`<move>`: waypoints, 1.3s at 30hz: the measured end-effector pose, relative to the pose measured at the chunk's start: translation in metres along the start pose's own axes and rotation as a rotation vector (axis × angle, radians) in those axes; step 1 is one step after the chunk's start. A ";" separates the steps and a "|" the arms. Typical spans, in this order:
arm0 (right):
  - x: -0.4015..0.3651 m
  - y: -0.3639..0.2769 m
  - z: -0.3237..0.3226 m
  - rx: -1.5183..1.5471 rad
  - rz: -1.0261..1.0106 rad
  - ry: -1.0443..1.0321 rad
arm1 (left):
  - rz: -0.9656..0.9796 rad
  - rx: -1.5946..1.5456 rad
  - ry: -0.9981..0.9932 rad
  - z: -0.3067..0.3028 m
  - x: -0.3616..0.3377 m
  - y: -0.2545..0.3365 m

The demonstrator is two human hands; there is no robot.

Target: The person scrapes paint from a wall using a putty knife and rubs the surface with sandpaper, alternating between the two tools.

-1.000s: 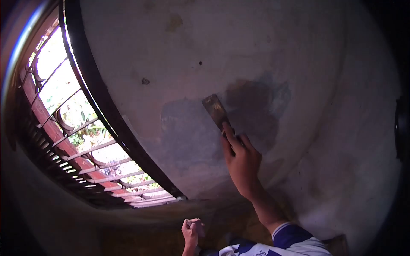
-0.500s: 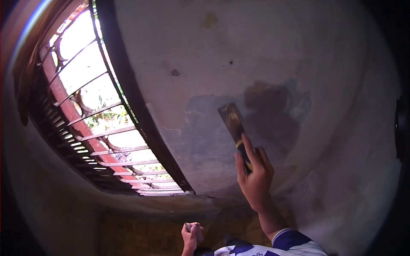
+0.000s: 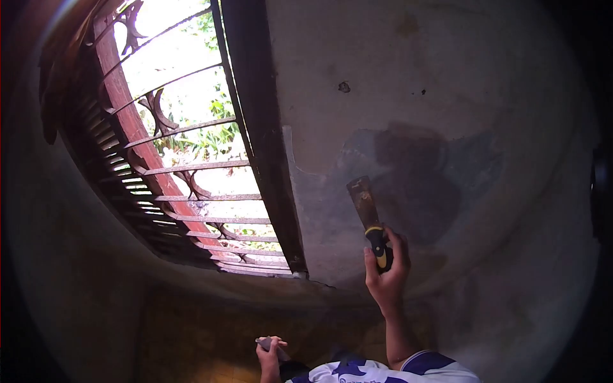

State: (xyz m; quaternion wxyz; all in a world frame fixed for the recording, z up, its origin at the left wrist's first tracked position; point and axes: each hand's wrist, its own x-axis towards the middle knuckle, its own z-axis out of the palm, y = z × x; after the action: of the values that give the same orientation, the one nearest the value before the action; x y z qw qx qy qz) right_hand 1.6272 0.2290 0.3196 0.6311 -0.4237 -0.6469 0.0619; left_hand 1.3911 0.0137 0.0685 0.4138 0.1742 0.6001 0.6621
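Observation:
My right hand (image 3: 388,281) is closed round the black and yellow handle of a putty knife (image 3: 364,201). The wide metal blade points up and left, with pale smears on it, in front of a grey, darker patch (image 3: 329,198) on the wall. Low in the view, near my body, my left hand (image 3: 269,359) grips a small grey piece (image 3: 264,344), mostly covered by the fingers; its kind I cannot tell.
Left of the patch stands a window with metal bars (image 3: 191,164) and a dark frame (image 3: 258,96); bright greenery shows outside. The pale wall (image 3: 357,38) has a small chipped hole (image 3: 344,87). Brownish floor (image 3: 185,345) lies below.
The view has turned left, so the window and wall sit further right. My right hand has drawn lower with the putty knife, its handle now showing more. The left hand shows its grey piece more plainly.

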 end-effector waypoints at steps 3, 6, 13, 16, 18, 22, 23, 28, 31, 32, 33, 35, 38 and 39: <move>-0.018 0.017 0.013 0.271 0.329 -0.140 | 0.044 -0.051 -0.074 0.003 0.011 0.002; -0.033 0.016 0.036 0.614 0.579 -0.151 | 0.024 -0.097 -0.157 0.016 0.021 0.018; -0.053 -0.008 0.063 1.030 0.768 -0.180 | -0.036 0.002 -0.389 0.016 0.050 0.048; -0.054 -0.028 0.072 0.881 0.721 -0.198 | -0.065 0.060 -0.414 -0.004 0.066 0.051; -0.057 -0.037 0.080 0.834 0.711 -0.186 | -0.110 0.061 -0.427 -0.023 0.082 0.047; -0.074 -0.043 0.102 0.914 0.691 -0.113 | -0.121 0.114 -0.457 -0.052 0.115 0.048; -0.077 -0.045 0.109 0.920 0.678 -0.095 | -0.115 0.133 -0.464 -0.057 0.122 0.051; -0.089 -0.072 0.133 0.854 0.691 -0.112 | -0.132 0.187 -0.507 -0.076 0.149 0.078; -0.098 -0.077 0.143 0.808 0.764 -0.102 | -0.148 0.184 -0.557 -0.084 0.176 0.075; -0.102 -0.079 0.145 0.801 0.802 -0.099 | -0.161 0.180 -0.566 -0.087 0.181 0.076; -0.103 -0.080 0.147 0.798 0.786 -0.097 | -0.159 0.178 -0.566 -0.090 0.186 0.077; -0.100 -0.085 0.145 0.803 0.867 -0.062 | -0.147 0.166 -0.559 -0.084 0.193 0.084; -0.085 -0.080 0.141 0.825 0.849 -0.084 | -0.153 0.170 -0.576 -0.073 0.200 0.105; -0.079 -0.077 0.140 0.835 0.825 -0.103 | -0.119 0.132 -0.570 -0.069 0.204 0.104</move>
State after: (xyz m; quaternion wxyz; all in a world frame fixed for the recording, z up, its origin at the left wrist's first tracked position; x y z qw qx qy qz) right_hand 1.4568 0.1945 0.2791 0.6360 -0.3524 -0.3792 0.5722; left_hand 1.1838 0.1302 0.0969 0.5913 0.3441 0.5106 0.5209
